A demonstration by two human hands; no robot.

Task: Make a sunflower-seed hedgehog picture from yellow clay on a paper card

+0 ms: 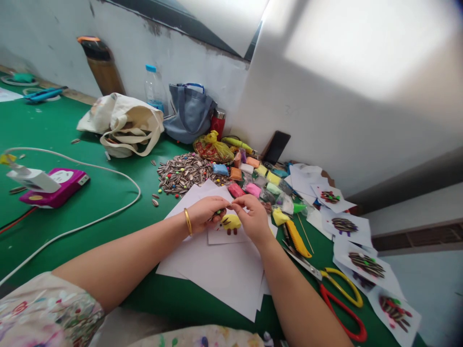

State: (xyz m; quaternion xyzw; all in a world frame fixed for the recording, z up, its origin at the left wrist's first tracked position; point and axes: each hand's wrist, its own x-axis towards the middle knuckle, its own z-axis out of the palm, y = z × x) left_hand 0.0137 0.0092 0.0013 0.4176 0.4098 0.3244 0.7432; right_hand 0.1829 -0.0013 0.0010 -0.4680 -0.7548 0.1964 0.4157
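My left hand (208, 213), with a gold bangle on its wrist, is closed around small dark and green bits that look like sunflower seeds. My right hand (252, 219) pinches at its fingertips, which meet those of my left hand; what lies between them is too small to make out. Just below the fingertips, a yellow clay figure (231, 221) with brown feet lies on a small white card (224, 237). Under the card are larger white paper sheets (231, 279). A heap of striped sunflower seeds (186, 171) mixed with coloured ones lies beyond my left hand.
Clay packets (253, 191) crowd the area beyond my right hand. Scissors (320, 274) and a yellow cutter (298, 238) lie right of my forearm. Seed-decorated cards (365, 262) line the right edge. A white cable (108, 168) loops from a purple box (61, 188) at left.
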